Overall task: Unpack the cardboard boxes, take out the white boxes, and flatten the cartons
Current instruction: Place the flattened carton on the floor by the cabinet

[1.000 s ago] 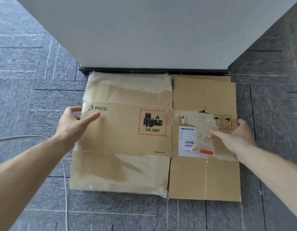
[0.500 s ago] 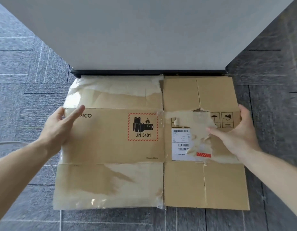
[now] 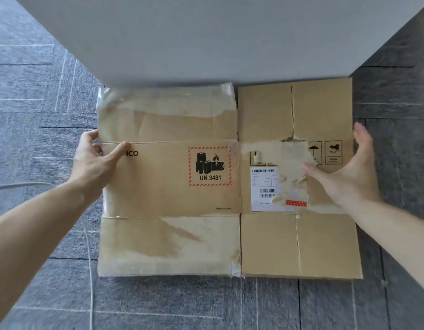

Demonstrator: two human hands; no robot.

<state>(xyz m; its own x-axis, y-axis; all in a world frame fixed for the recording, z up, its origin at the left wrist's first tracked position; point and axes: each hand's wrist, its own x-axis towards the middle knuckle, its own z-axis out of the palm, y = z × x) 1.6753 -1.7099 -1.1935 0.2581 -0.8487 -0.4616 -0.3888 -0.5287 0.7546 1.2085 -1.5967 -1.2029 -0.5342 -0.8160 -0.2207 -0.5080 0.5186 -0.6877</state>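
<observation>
**While it lies flat: carton, slip and tear risks**

Carton [image 3: 172,186], flattened, on carpet [image 3: 51,115] against white panel [image 3: 206,44]. Left hand [image 3: 96,158] pinches its left edge. Right hand [image 3: 349,170] is splayed, fingers [image 3: 363,139] straight, thumb on torn paper [image 3: 289,158]. Likely faults: one-sided grip lets it sag; loose tape [image 3: 226,91] snags.

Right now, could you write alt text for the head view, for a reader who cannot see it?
A flattened carton lies on grey carpet beside a white panel, the left hand holding its left edge and the open right hand at its right edge. It bears a UN 3481 label.
</observation>
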